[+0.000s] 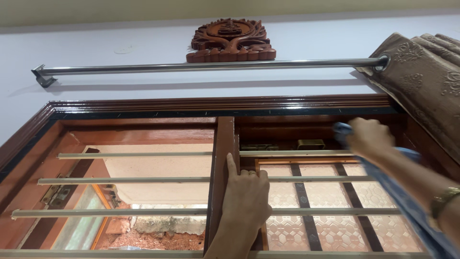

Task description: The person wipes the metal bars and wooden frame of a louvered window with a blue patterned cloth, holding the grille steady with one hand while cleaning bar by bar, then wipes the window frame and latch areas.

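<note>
A: What fills most of the view?

B: A wooden window frame (143, 106), cut off at the left, right and bottom edges. 4 pale bars (134, 181) run across it. The left half is open, and the wall and ground outside are only partly visible. The right half has a shut pane of patterned glass (287, 225).

A: And above it?

B: A metal curtain rod (211, 66) with a brown curtain (426, 76) bunched at its right end, partly out of view. A carved wooden plaque (231, 41) hangs on the wall.

A: The hands?

B: The left hand (245, 195) rests flat on the frame's middle post (223, 182), fingers loosely spread, index finger pointing up, gripping nothing. The right hand (370, 136) is blurred, closed around a blue cloth (407, 206) up in the frame's top right corner. The cloth trails down along the forearm and runs off the bottom edge.

A: Anything small?

B: A brass latch (310, 143) near the top, dim and hard to make out.
</note>
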A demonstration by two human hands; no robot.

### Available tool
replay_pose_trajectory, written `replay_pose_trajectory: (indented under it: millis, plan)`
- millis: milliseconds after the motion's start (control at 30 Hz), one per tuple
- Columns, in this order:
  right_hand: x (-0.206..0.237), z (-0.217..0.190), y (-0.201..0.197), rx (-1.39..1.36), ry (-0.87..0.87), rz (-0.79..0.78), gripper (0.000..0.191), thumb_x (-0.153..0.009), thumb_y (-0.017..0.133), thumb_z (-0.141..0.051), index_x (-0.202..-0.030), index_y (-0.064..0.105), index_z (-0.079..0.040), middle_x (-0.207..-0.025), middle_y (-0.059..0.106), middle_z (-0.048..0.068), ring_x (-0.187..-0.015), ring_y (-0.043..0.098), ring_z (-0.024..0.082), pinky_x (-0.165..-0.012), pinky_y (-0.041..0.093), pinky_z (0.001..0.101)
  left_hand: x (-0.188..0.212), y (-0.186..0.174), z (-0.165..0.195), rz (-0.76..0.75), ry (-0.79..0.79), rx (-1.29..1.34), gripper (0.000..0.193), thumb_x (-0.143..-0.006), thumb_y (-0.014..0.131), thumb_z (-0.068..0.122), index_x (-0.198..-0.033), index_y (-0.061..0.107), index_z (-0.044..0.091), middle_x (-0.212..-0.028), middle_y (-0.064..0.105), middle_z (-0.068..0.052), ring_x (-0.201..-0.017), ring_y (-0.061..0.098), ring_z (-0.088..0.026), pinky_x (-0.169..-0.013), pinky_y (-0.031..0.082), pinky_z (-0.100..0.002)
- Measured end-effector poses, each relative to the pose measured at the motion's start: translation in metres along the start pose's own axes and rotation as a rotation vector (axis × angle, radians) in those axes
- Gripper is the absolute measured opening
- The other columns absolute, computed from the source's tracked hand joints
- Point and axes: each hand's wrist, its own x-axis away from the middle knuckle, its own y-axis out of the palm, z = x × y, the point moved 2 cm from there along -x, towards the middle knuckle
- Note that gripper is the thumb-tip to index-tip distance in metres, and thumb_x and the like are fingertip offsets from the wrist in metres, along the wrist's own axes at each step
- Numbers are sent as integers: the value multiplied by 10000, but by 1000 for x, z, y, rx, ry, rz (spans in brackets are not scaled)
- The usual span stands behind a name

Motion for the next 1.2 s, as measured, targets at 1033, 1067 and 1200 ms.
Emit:
replay_pose_trajectory:
  millis: [1033, 1067, 1200]
  plan:
    - [-9, -24, 17, -488, -239, -175, 492, -870, 498, 85, -1263, 734, -94, -1005, 783, 185, -738, 732, 291, -658, 588, 476, 0, -1, 1, 24, 4, -16, 438, -867, 673, 166, -1262, 603, -11, -949, 739, -162, -972, 707, -294, -1244, 53, -656]
    - [-2, -40, 16, -470, -213, -39, 453, -900, 497, 57, -1254, 735, -96, -1014, 773, 190, -778, 725, 295, -706, 581, 473, 1, -2, 1, 25, 7, -17, 420, -870, 670, 161, -1245, 615, -19, -951, 740, -166, -975, 707, -295, -1249, 50, -656]
    - [47, -112, 19, -415, -353, 438, 379, -949, 512, 35, -1237, 733, -76, -1015, 758, 193, -890, 706, 320, -823, 562, 469, 3, -3, -3, -3, 16, 12, 410, -857, 679, 170, -1211, 634, -33, -956, 738, -178, -986, 702, -310, -1261, 24, -652]
